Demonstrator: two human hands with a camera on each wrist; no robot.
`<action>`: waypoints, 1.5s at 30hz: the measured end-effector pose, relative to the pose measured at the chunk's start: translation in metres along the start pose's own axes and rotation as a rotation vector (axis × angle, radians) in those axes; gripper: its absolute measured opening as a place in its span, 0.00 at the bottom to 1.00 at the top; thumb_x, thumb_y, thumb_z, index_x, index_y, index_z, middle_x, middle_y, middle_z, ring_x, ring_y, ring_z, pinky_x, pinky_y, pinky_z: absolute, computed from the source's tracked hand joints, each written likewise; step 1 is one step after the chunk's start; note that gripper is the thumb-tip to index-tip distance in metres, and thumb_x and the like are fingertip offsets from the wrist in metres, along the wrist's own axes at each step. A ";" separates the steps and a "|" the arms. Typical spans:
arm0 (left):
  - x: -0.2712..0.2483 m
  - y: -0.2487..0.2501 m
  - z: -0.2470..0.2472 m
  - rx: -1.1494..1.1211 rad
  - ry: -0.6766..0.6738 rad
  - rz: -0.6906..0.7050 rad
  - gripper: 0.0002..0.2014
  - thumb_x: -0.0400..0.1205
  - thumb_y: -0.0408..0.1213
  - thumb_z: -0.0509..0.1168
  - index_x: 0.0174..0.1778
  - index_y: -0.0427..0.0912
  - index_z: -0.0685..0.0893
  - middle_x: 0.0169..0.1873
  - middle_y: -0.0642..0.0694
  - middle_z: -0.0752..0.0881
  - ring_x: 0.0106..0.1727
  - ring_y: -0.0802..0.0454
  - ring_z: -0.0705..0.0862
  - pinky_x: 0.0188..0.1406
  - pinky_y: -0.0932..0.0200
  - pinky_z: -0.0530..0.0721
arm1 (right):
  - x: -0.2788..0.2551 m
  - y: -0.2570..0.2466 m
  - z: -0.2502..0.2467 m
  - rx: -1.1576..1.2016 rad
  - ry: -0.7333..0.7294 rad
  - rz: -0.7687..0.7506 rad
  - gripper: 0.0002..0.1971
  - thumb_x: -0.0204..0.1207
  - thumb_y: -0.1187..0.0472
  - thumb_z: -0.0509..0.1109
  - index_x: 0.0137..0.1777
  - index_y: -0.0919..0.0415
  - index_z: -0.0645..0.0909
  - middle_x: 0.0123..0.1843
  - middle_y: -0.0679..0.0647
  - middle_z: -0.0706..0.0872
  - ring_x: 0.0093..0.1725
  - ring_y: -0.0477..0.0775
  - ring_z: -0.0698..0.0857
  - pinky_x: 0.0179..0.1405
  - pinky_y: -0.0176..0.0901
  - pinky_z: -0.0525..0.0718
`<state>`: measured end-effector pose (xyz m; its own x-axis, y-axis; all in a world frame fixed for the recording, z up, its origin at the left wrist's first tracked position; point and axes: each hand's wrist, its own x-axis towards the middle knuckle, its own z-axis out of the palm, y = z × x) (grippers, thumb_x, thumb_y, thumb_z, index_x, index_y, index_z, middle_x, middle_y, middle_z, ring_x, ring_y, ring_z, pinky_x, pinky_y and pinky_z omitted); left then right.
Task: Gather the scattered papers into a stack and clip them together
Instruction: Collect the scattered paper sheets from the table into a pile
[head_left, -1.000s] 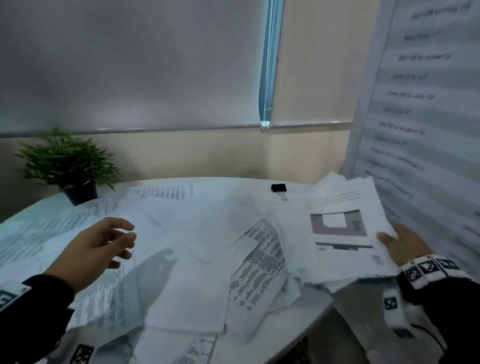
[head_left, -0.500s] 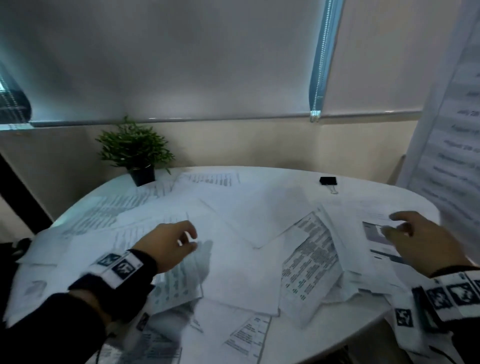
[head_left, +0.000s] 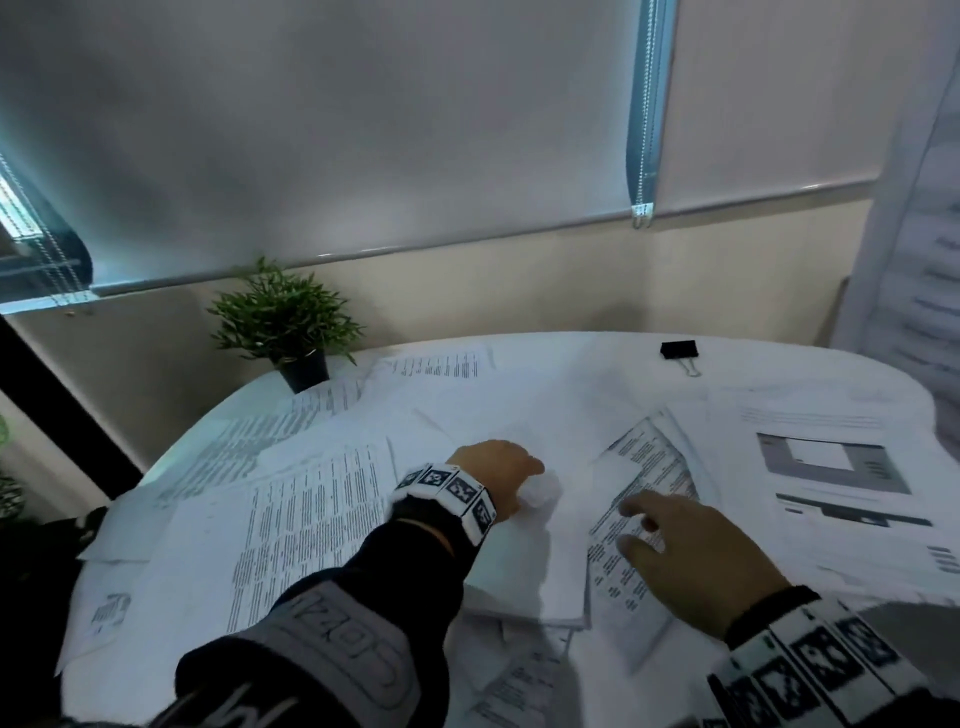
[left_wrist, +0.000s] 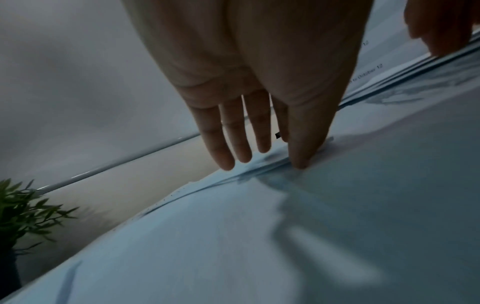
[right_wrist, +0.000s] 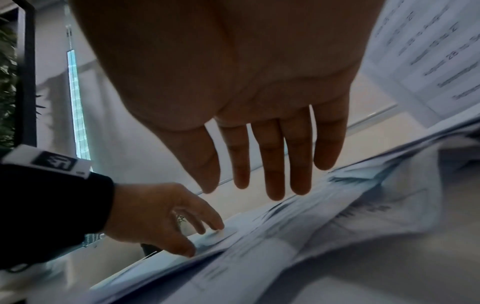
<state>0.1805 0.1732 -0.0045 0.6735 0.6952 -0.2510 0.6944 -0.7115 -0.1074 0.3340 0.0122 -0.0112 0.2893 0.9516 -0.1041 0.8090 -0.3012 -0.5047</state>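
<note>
Loose white papers (head_left: 322, 499) cover the round white table (head_left: 779, 364). My left hand (head_left: 524, 467) reaches over a blank sheet (head_left: 519, 561) in the middle; in the left wrist view the fingers (left_wrist: 226, 148) are straight and the thumb tip presses on a sheet's edge (left_wrist: 233, 181). To its right, my right hand (head_left: 631, 525) hovers with spread, straight fingers (right_wrist: 272, 181) over a printed sheet (head_left: 644, 467) and holds nothing. A gathered pile (head_left: 831, 467) lies at the right. The black binder clip (head_left: 678, 349) sits at the table's far side, away from both hands.
A small potted plant (head_left: 285, 322) stands at the table's far left edge. A wall with lowered blinds (head_left: 363, 130) runs behind the table. A large printed board (head_left: 924, 234) stands at the right. More sheets overhang the near edge (head_left: 519, 686).
The right hand let go of the pile at the right and moved left over the printed sheet. The left hand reached forward and right onto the blank sheet. The view swung left.
</note>
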 end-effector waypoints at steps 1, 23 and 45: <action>0.002 0.001 0.002 0.043 0.011 -0.002 0.21 0.83 0.37 0.61 0.74 0.52 0.75 0.72 0.45 0.76 0.72 0.43 0.76 0.67 0.50 0.77 | -0.001 -0.001 0.001 -0.002 -0.012 -0.007 0.16 0.78 0.44 0.60 0.64 0.39 0.72 0.64 0.46 0.79 0.62 0.50 0.79 0.65 0.50 0.76; -0.108 -0.046 -0.046 -1.458 0.850 -0.046 0.06 0.88 0.39 0.57 0.47 0.49 0.76 0.33 0.55 0.85 0.34 0.53 0.83 0.36 0.53 0.81 | -0.005 -0.015 -0.034 1.011 0.171 -0.187 0.17 0.69 0.58 0.75 0.58 0.58 0.83 0.48 0.46 0.92 0.45 0.41 0.89 0.36 0.29 0.86; -0.184 -0.054 0.015 -0.140 0.713 -0.072 0.09 0.73 0.44 0.58 0.45 0.55 0.82 0.29 0.57 0.88 0.27 0.52 0.87 0.20 0.59 0.82 | -0.005 -0.016 0.006 0.491 0.005 0.067 0.08 0.81 0.62 0.65 0.53 0.46 0.77 0.61 0.51 0.80 0.61 0.64 0.82 0.54 0.49 0.77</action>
<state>0.0149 0.0823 0.0336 0.5931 0.6711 0.4447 0.7367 -0.6752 0.0364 0.3164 0.0122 -0.0074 0.3359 0.9304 -0.1467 0.4521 -0.2959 -0.8415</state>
